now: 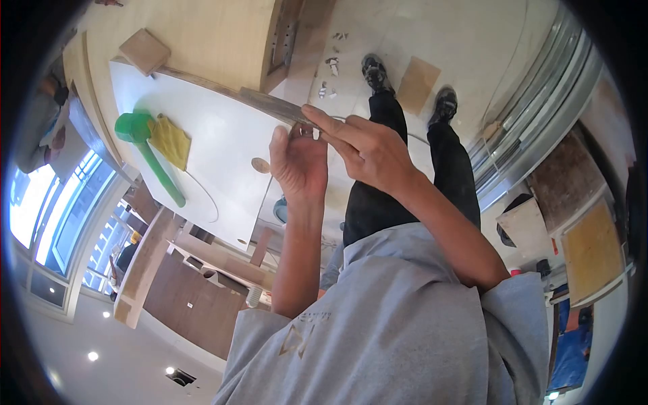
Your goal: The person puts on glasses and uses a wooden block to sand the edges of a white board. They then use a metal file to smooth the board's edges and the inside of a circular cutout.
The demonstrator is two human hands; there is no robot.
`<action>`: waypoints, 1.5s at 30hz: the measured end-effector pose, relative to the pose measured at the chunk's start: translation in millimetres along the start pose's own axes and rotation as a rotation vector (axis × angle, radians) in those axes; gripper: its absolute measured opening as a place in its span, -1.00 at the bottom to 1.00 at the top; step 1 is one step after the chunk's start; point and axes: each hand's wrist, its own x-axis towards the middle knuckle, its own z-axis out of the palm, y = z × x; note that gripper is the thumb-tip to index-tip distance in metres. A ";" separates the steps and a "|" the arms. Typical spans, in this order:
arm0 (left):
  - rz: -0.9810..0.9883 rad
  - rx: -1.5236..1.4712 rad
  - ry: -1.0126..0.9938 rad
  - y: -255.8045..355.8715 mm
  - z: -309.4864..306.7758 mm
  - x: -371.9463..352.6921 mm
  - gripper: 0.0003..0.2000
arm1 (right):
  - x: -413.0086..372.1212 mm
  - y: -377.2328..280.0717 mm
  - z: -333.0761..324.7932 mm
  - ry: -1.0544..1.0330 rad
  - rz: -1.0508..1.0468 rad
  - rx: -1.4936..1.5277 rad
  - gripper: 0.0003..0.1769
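Observation:
A thin dark wooden strip runs along the edge of a white panel, its near end between my hands. My left hand is palm up below that end, fingers curled under it and thumb standing apart. My right hand pinches the strip's end from the other side, index finger stretched along it. A green long-handled tool with a rounded head lies on the panel, beside a yellow cloth. A square wooden block sits at the panel's far corner.
A brown board lies on the floor between my shoes. Long metal profiles are stacked at the right. Small scraps are scattered on the floor. Wooden boards stand at the far right. Another person is at the left edge.

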 end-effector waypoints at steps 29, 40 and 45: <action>-0.032 0.014 -0.009 5.7 1.1 1.9 -0.63 | 19.3 -14.1 0.9 -0.014 -0.040 0.039 -0.29; -0.061 -0.160 0.129 2.2 6.0 -0.8 -0.71 | 1.7 9.9 -31.5 0.149 0.292 0.522 -0.49; -0.018 -0.223 0.182 -1.5 9.7 -4.9 -0.80 | -56.2 61.0 -115.0 0.171 0.901 0.620 -0.34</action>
